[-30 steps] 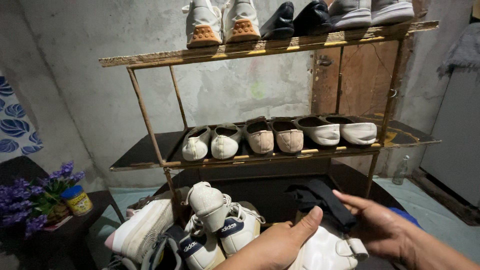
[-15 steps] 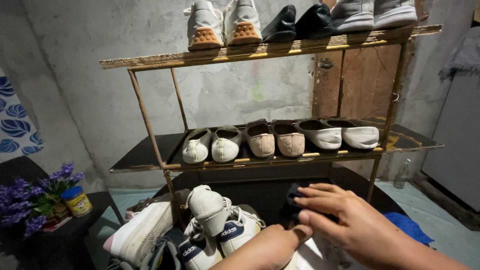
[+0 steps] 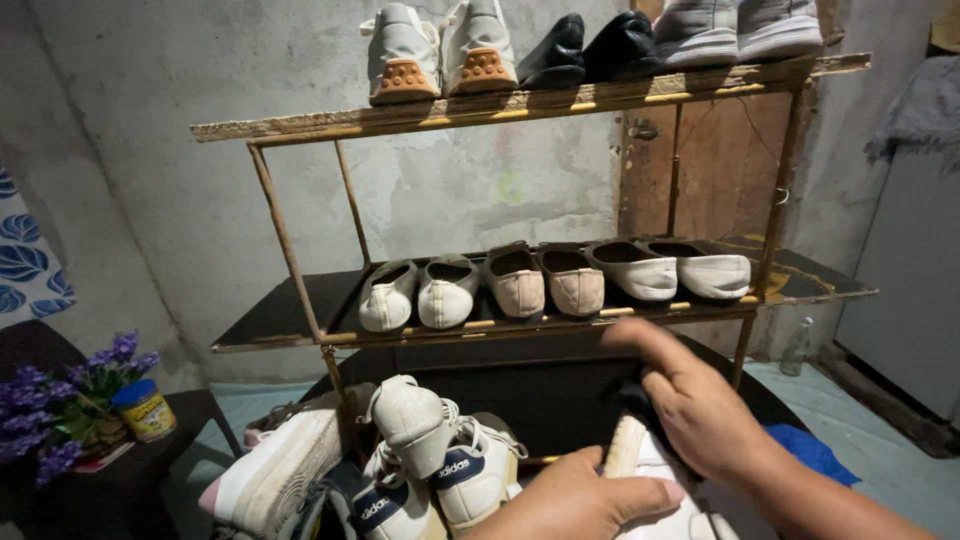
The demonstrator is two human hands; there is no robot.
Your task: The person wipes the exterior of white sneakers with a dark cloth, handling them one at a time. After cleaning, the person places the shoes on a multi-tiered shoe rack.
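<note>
My left hand (image 3: 580,500) grips a white shoe (image 3: 640,470) low in the view, thumb laid across its side. My right hand (image 3: 695,400) rests on top of the same shoe and covers a black strap piece (image 3: 632,398) behind it, fingers curled. Just to the left lies a pile of white sneakers (image 3: 440,460) with dark blue heel patches, one turned sole up. Behind the hands stands a rusty metal shoe rack (image 3: 300,250).
The rack's middle shelf holds several pale flat shoes (image 3: 545,280); the top shelf (image 3: 520,100) carries sneakers and black shoes. Purple flowers (image 3: 60,410) and a yellow jar (image 3: 145,410) sit on a dark stand at left. A clear bottle (image 3: 795,348) stands on the floor, right.
My right hand has slid from the black strap onto the white shoe. My left hand has shifted its grip, and the shoe has tipped up so its sole edge shows.
</note>
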